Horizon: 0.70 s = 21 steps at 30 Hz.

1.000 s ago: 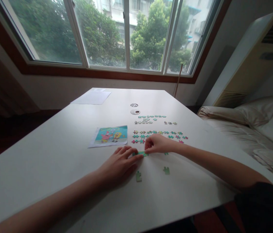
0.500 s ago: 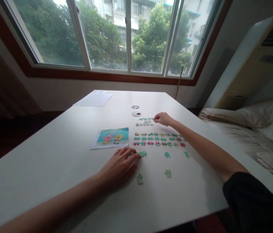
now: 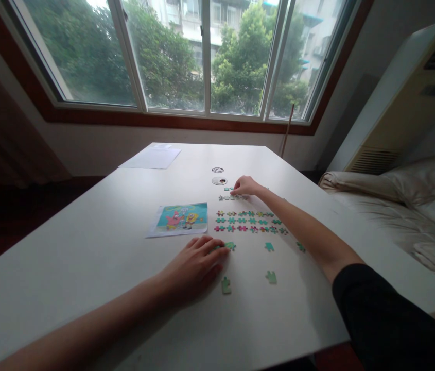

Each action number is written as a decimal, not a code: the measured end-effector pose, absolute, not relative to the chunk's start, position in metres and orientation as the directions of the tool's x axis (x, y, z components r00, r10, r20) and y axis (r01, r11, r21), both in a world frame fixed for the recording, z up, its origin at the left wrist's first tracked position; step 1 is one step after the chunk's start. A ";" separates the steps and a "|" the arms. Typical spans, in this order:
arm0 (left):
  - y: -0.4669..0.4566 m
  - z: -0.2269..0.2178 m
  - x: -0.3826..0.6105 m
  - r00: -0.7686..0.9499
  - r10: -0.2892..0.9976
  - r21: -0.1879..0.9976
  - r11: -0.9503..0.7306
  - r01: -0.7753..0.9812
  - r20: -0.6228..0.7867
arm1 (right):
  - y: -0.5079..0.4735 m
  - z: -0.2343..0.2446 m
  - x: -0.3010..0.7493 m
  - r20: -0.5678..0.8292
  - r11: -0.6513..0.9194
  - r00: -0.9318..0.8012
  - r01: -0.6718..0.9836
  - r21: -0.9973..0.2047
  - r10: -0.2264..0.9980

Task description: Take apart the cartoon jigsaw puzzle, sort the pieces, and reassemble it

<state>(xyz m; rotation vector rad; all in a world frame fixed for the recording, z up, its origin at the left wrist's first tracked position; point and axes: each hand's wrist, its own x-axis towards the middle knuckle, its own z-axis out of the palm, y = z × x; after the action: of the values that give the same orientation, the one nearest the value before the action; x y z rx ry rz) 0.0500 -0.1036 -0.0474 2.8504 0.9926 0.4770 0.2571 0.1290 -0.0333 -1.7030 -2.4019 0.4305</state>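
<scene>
My left hand (image 3: 197, 263) lies on the white table with its fingers stretched out, their tips touching a small group of green puzzle pieces (image 3: 231, 247) and partly covering it. Farther off, my right hand (image 3: 247, 186) has its fingers pinched together, pointing down among the far rows of pale green puzzle pieces (image 3: 227, 198). Whatever sits between those fingertips is hidden. Between the hands, several rows of coloured puzzle pieces (image 3: 253, 221) are laid out, their right end hidden by my right forearm. Loose green pieces lie nearer me, including one puzzle piece (image 3: 226, 286) beside my left hand.
Left of the rows is a printed cartoon picture sheet (image 3: 186, 219). Two round items (image 3: 219, 181) lie beyond the pieces. White paper (image 3: 151, 158) rests at the table's far left corner. A padded beige seat (image 3: 390, 206) stands along the right side.
My right hand has moved left along the far rows of puzzle pieces, its forearm now covering the right end of the middle rows. My left hand stays at the green pieces.
</scene>
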 end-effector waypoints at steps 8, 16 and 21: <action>-0.103 -0.048 0.049 0.736 0.620 0.187 -0.785 0.591 0.273 | 0.131 -0.030 0.247 -0.115 0.239 -0.316 0.869 -0.433 0.942; -0.103 -0.053 0.049 0.730 0.629 0.183 -0.777 0.602 0.268 | 0.084 -0.030 0.253 0.188 0.463 -0.443 0.670 -0.581 0.877; -0.102 -0.058 0.050 0.727 0.634 0.165 -0.772 0.614 0.265 | 0.025 -0.024 0.270 0.132 0.576 -0.719 0.418 -0.702 0.682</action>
<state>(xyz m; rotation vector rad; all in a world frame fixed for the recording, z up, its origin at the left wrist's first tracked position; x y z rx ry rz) 0.0499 -0.1025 -0.0577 2.8575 1.0336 0.4758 0.2703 0.0249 -0.0241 -0.8889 -2.4212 0.9315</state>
